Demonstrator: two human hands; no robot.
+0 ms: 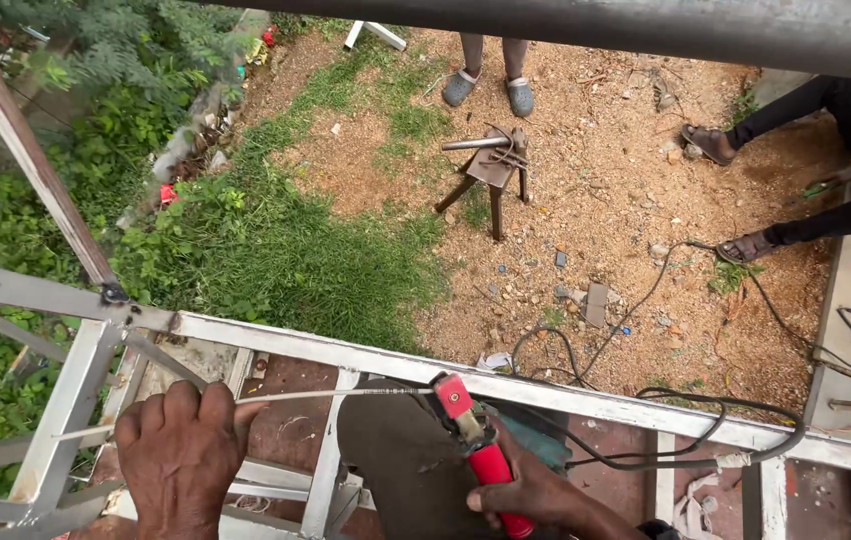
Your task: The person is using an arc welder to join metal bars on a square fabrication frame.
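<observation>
Welding rod lined up over the frame

Left hand (181,455) closes around the thin rod (346,396), steadying it, while right hand (531,490) grips the red electrode holder (476,440) clamping its end above the white metal frame (586,398).

The left hand (181,455) at seven o'clock pinches a thin grey welding rod (276,399), clamped in the red-handled electrode holder (476,450) gripped by the right hand (536,495) at five o'clock, above the white-painted metal frame (546,390).

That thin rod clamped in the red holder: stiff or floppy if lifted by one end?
Probably fairly stiff: the thin rod runs straight from the red holder in the right hand to the left hand. Being so slender, it likely feels light and may flex slightly.
</observation>
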